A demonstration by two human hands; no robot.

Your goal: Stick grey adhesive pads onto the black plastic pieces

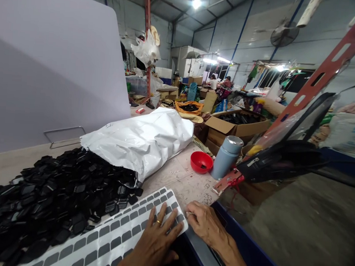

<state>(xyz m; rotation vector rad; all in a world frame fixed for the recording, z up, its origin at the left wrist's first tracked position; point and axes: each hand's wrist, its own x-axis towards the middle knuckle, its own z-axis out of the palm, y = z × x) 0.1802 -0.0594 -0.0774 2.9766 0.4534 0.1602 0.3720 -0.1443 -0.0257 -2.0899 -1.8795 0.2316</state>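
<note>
Lying slanted along the tabletop's (177, 175) near edge, a white sheet (111, 235) bore rows of grey, round-cornered patches, the left hand (159, 238) resting flat on it, fingers spread and gripping nothing. By its right corner the right hand (206, 223) curled its fingers; whether they pinched anything I couldn't tell. Beyond lay heaped black plastic pieces (47, 193) and a white plastic sack (144, 139).

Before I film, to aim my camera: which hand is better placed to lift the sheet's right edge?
Probably the right hand: its fingers curl beside that edge; the left hand lies spread on the sheet.
</note>
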